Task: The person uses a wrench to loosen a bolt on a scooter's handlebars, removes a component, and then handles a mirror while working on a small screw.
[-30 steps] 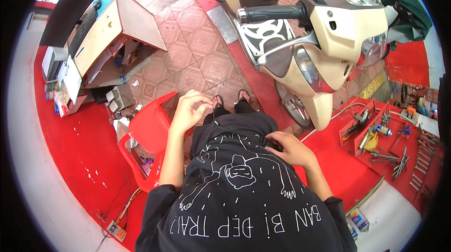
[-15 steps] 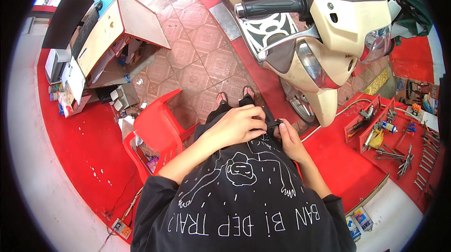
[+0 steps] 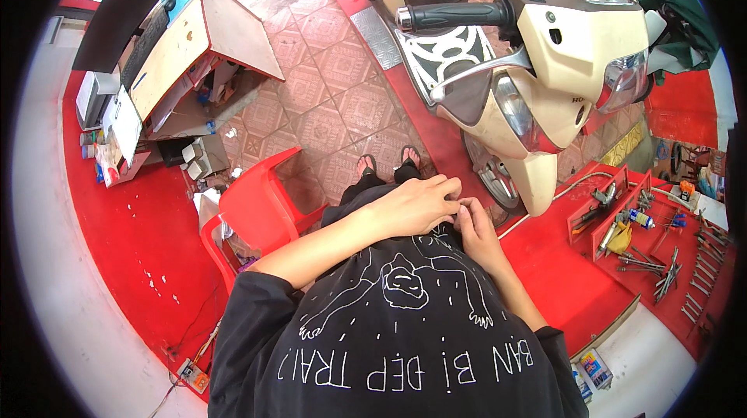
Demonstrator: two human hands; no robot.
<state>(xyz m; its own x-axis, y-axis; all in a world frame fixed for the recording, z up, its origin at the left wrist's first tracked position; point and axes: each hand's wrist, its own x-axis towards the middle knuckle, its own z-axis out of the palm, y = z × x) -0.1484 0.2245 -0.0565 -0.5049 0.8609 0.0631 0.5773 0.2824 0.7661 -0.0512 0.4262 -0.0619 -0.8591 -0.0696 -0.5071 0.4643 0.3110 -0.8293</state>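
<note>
At the front of my waist, over the lower part of a black printed T-shirt (image 3: 393, 286), my two hands meet. My left hand (image 3: 418, 204) reaches across from the left with its fingers curled in, back of the hand up. My right hand (image 3: 476, 225) touches its fingertips, thumb bent against the fingers. Both look closed in a pinch, but whatever lies between them is hidden by the fingers. Dark cloth surrounds them, and below show my sandalled feet on the tiles.
A cream scooter (image 3: 537, 68) stands ahead on the right. Beside my left arm is a red plastic chair (image 3: 261, 204). A wooden desk (image 3: 183, 40) with a monitor (image 3: 117, 22) stands at the far left. On the right, a red bench (image 3: 556, 270) bears wrenches (image 3: 704, 266) and a tool rack (image 3: 599, 216).
My hands have drawn together, the left one moving a little right. A black strip seen between them before is now hidden. Blurred dark shape at the top left has gone.
</note>
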